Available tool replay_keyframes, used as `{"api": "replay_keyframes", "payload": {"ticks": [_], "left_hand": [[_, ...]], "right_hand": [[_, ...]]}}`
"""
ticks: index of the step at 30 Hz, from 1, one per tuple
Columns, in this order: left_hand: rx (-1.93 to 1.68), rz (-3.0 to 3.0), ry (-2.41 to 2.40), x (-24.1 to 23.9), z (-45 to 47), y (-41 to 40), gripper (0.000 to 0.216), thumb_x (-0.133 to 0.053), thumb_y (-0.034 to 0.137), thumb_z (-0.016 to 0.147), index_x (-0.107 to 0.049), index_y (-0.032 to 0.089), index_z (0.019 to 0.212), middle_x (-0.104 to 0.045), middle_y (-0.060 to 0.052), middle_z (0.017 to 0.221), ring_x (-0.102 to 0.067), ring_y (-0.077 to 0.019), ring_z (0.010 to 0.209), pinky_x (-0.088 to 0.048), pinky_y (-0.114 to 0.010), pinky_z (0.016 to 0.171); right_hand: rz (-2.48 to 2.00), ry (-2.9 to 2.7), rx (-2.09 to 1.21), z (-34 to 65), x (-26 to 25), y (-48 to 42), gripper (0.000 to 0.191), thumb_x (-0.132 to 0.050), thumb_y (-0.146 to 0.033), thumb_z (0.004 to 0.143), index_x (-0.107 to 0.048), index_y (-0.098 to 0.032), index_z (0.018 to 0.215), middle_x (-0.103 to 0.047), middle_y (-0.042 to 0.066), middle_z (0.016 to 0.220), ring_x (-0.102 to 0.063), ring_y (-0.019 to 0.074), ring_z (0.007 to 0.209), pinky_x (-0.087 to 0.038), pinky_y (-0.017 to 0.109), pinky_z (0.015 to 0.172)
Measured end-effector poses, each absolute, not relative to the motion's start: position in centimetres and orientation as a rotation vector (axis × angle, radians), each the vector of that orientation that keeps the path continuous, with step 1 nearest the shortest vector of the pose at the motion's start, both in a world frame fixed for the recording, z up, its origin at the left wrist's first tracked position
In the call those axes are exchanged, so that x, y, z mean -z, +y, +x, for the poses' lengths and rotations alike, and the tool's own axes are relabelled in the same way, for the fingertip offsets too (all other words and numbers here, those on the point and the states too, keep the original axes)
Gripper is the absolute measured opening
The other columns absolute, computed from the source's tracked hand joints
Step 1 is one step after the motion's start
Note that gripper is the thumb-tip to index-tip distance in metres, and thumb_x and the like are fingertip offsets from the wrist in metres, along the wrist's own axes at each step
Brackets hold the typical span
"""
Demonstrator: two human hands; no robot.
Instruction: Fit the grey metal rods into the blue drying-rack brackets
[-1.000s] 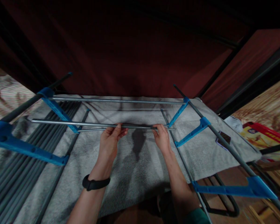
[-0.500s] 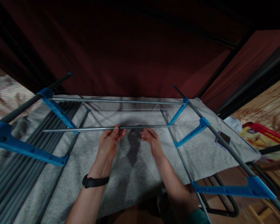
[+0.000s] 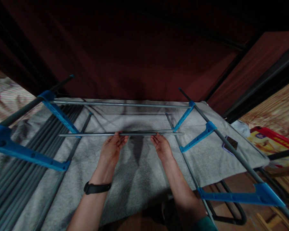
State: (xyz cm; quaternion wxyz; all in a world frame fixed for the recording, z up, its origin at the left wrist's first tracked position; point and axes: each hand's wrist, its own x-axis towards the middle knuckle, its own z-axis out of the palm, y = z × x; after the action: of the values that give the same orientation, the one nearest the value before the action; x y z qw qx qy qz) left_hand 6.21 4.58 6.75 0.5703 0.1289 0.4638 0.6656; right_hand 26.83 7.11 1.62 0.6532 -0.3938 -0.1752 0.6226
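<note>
A loose grey metal tube (image 3: 137,134) lies level across both my hands, free at its two ends. My left hand (image 3: 112,147), with a black band at the wrist, pinches it left of its middle. My right hand (image 3: 162,146) has its thumb and fingers on the tube farther right. The tube sits between two side frames of grey poles with blue plastic brackets (image 3: 30,152) on the left and more blue brackets (image 3: 198,138) on the right. Behind it, a crossbar (image 3: 125,104) joins the upper rear brackets. Another thin rod shows just behind the held tube, partly hidden.
Several grey tubes (image 3: 21,173) lie side by side on the grey blanket (image 3: 135,195) at the left. A phone (image 3: 230,144) rests on the blanket at the right, near a red and yellow package (image 3: 272,141). A dark red panel (image 3: 135,64) stands at the back.
The held tube has shifted right and a little closer to me, and is now more level. My right hand has moved slightly right and its fingers now meet the tube.
</note>
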Motion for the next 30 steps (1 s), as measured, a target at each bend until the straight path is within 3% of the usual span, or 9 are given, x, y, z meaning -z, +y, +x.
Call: {"api": "replay_keyframes", "payload": {"ticks": [12, 17, 30], "left_hand": [[-1.740, 0.044, 1.104, -5.4, 3.1, 3.9, 0.020, -0.054, 0.011, 0.092, -0.061, 0.016, 0.074, -0.069, -0.001, 0.072, -0.069, -0.0127, 0.069, -0.059, -0.028, 0.071], [-1.697, -0.029, 1.120, -5.4, 2.7, 4.0, 0.021, -0.053, 0.010, 0.093, -0.061, 0.016, 0.074, -0.069, -0.002, 0.072, -0.069, -0.0125, 0.068, -0.057, -0.024, 0.065], [-1.774, -0.023, 1.141, -4.6, 1.5, 3.5, 0.019, -0.054, 0.005, 0.088, -0.061, 0.016, 0.074, -0.064, -0.002, 0.073, -0.066, -0.0108, 0.067, -0.057, -0.025, 0.071]], "right_hand": [[-0.908, -0.411, -1.376, 27.7, -0.8, 7.1, 0.013, -0.077, -0.017, 0.072, -0.066, -0.022, 0.077, -0.074, -0.004, 0.075, -0.073, 0.0131, 0.076, -0.063, 0.029, 0.081], [-0.921, -0.394, -1.385, 27.6, -1.0, 7.0, 0.010, -0.075, -0.019, 0.075, -0.067, -0.022, 0.080, -0.075, -0.002, 0.077, -0.072, 0.0131, 0.077, -0.062, 0.028, 0.081], [-0.942, -0.384, -1.382, 27.5, -1.3, 6.4, 0.010, -0.073, -0.013, 0.076, -0.067, -0.021, 0.080, -0.076, 0.001, 0.080, -0.073, 0.0154, 0.077, -0.063, 0.031, 0.077]]}}
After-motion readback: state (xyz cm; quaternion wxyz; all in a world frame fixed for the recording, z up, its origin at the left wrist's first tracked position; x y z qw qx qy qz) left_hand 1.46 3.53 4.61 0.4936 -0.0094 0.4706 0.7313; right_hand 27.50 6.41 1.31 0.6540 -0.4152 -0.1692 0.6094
